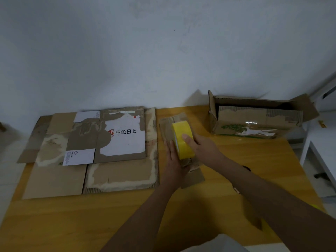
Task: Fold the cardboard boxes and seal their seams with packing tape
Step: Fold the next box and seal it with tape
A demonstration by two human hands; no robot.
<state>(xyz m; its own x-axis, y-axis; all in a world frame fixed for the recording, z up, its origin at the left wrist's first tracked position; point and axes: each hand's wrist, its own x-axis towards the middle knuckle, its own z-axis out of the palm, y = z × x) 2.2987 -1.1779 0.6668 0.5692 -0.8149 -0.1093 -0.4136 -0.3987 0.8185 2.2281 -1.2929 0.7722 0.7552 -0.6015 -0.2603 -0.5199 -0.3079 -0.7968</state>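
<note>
A small folded cardboard box [168, 126] lies on the wooden table [245, 160] in front of me. A yellow roll of packing tape [182, 140] stands on top of it. My right hand [201, 148] grips the roll from the right, thumb over its top. My left hand [172, 160] presses flat against the box's left side, fingers straight. The near end of the box is partly hidden by my hands.
Several flattened cardboard boxes [94, 151] are stacked on the left half of the table. A larger box [258, 119] lies on its side at the back right, flaps open. A white piece of furniture [320, 148] stands right of the table. A wall rises behind.
</note>
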